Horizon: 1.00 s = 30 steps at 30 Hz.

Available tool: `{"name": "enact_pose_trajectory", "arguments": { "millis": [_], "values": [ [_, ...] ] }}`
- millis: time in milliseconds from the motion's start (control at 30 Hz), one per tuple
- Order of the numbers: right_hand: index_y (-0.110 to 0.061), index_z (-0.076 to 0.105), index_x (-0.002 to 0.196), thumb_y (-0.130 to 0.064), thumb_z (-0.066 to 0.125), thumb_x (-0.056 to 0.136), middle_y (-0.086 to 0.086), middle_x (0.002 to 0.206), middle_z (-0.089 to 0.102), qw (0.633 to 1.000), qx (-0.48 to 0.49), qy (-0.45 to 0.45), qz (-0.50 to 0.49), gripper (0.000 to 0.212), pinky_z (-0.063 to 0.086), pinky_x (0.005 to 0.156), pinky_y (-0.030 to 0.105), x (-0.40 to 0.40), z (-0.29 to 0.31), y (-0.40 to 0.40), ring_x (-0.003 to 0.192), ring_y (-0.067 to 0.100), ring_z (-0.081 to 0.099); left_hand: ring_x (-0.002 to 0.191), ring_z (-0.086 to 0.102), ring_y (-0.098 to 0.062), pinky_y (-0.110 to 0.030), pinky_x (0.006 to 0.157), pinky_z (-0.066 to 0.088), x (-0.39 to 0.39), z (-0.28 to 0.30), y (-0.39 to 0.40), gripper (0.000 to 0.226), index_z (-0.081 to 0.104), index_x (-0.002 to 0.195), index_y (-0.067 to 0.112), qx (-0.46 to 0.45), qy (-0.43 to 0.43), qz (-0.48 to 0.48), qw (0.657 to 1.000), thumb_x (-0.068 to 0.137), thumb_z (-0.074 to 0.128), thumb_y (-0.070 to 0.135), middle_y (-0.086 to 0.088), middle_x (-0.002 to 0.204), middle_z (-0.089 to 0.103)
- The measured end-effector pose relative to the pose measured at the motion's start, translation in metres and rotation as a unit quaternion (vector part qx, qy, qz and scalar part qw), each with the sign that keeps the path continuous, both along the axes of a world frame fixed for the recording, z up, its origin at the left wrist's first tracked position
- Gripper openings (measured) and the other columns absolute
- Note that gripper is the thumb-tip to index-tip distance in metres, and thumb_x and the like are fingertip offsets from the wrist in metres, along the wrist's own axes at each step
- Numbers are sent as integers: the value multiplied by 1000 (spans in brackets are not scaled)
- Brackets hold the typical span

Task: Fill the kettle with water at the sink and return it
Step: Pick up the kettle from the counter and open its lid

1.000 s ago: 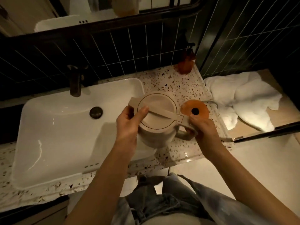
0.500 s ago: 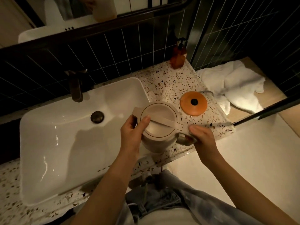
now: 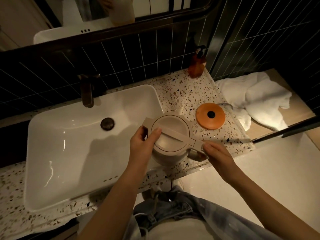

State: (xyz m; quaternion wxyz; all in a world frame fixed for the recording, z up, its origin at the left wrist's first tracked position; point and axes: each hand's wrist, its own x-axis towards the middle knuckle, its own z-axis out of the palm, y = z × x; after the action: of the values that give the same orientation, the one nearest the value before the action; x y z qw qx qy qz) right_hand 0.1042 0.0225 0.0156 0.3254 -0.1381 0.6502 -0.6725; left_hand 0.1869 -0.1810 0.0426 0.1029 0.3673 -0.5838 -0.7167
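kettle (image 3: 170, 138) now sits clear of its orange base (image 3: 210, 116), which a second ago lay partly hidden behind the handle; it has shifted toward the counter's front edge and the sink's right rim.

left hand (image 3: 142, 147) wraps the kettle's left side just below the spout, thumb laid over the lid's edge, fingers behind the body: grasping the kettle. right hand (image 3: 217, 153) closes on the handle end at the kettle's right side, fingers curled under it: also grasping the kettle. lid is shut, its flat strap running from spout to handle.

kettle stands or hangs at the front of the terrazzo counter (image 3: 183, 94), overlapping the right front corner of the sink (image 3: 74, 153); cannot tell whether its bottom touches the counter. base lies flat just beside it, toward the counter's right edge, apart from the kettle, a cord leaving its far side.

sink basin white, drain plug (image 3: 107, 123) near its back wall, dark tap (image 3: 87, 91) behind at the back edge. amber pump bottle (image 3: 197, 64) at the counter's back right corner. white towel (image 3: 256, 99) crumpled off the right edge, on a lower surface.
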Motion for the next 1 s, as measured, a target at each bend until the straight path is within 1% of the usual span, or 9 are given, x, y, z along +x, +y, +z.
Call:
{"name": "enact_pose_trajectory", "arguments": {
  "millis": [133,233,300,367,467,600,767,933,1000],
  "values": [
    [-22,74,70,-42,58,80,9,73,61,1000,4,12,-3,28,44,69,28,-3,-1,2,76,24,54,107,64,-8,-31,96,49,0,4,4,17,66,103,37,4,-11,13,1000,87,68,30,14,109,71],
    [1,65,73,-58,68,76,36,77,53,1000,-4,25,-14,60,39,74,37,-3,-8,4,76,33,50,121,56,-13,-33,100,46,1,11,9,38,60,122,34,-8,-23,33,999,85,68,35,7,128,63],
    [15,56,77,-61,66,75,45,79,46,999,-8,29,-20,77,36,74,41,-2,-11,5,72,41,47,134,41,-12,-35,108,39,2,20,13,62,43,141,34,-66,-32,40,997,85,68,40,7,148,44],
    [18,52,72,-58,65,78,43,73,44,999,-4,34,-10,78,34,71,40,-3,-12,4,68,48,43,141,31,-8,-34,112,34,2,30,18,62,41,143,36,-142,0,21,990,87,66,39,10,153,36],
    [20,53,73,-51,62,81,41,70,46,999,3,45,5,72,37,68,39,-6,-12,3,65,48,45,141,28,0,-34,116,30,-2,42,25,34,56,123,36,-208,67,-25,976,92,61,26,18,141,50],
    [17,53,68,-41,56,84,38,68,46,998,22,65,-2,60,40,63,29,-9,-12,7,62,44,46,128,42,11,-22,108,38,-4,49,32,24,62,105,42,-175,76,-47,981,90,62,24,52,100,56],
    [12,47,66,-38,48,86,37,69,42,997,25,71,-30,54,39,58,18,0,-12,4,61,21,43,108,62,0,-24,87,55,-5,54,49,34,68,118,22,-195,110,-34,974,87,63,33,19,111,69],
    [24,49,82,-50,55,89,41,76,48,998,10,39,-40,75,42,62,51,-6,-20,1,69,51,47,107,62,2,-21,89,52,-8,63,68,44,60,126,26,-219,149,-105,959,84,63,39,17,113,65],
    [22,51,81,-58,57,84,43,76,48,998,18,45,-41,80,39,65,50,-7,-20,3,71,54,46,111,60,1,-18,90,50,-9,63,67,44,56,128,27,-188,159,-140,959,85,58,40,14,118,64]
  ]
}}
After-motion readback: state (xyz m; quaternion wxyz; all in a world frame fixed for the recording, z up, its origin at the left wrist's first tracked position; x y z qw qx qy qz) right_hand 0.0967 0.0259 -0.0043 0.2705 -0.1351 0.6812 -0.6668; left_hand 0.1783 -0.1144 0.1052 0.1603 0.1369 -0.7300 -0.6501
